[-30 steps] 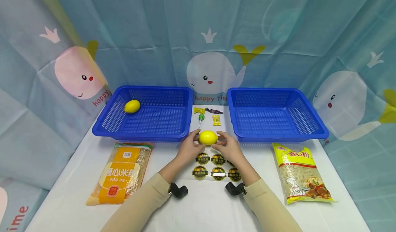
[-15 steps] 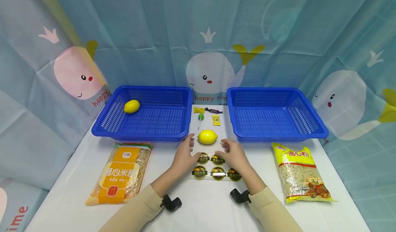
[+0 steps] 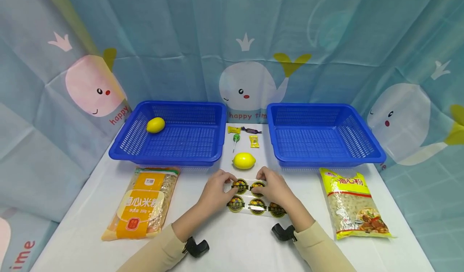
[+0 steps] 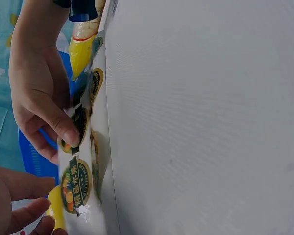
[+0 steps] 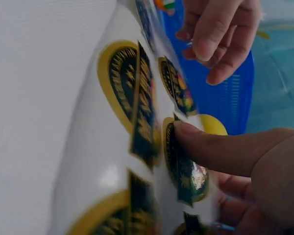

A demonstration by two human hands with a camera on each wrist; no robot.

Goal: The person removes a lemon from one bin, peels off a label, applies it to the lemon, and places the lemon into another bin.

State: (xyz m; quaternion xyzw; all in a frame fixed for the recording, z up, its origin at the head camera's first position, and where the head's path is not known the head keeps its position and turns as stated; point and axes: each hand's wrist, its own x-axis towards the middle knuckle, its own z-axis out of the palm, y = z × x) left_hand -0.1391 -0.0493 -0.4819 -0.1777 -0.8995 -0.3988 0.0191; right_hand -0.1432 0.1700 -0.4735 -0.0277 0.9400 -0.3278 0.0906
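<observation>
Head view shows both hands on a sticker sheet (image 3: 253,197) that lies on the white bench (image 3: 235,248), just in front of a loose lemon (image 3: 244,160). The left hand (image 3: 214,191) pinches the sheet's far left corner, its grip closed on the sheet edge between thumb and fingers. The right hand (image 3: 275,189) has its fingers curled over the sheet's far right part, and in the right wrist view its thumb (image 5: 220,152) presses on a round sticker (image 5: 186,171) whose edge stands up from the backing; its grip is closed on the sheet. The left wrist view shows the sheet (image 4: 90,161) lifted off the bench along the held edge.

Two blue baskets stand at the back of the bench. The left basket (image 3: 119,153) holds one lemon (image 3: 156,125) in its far left corner. Nothing shows in the right basket (image 3: 377,157). Between the baskets lie small wrapped candies (image 3: 253,141) and a green lollipop (image 3: 236,139).

In front of the left basket lies an orange noodle packet (image 3: 143,201). In front of the right basket lies a yellow pasta packet (image 3: 353,203). A whale-print curtain (image 3: 250,82) hangs behind the bench.
</observation>
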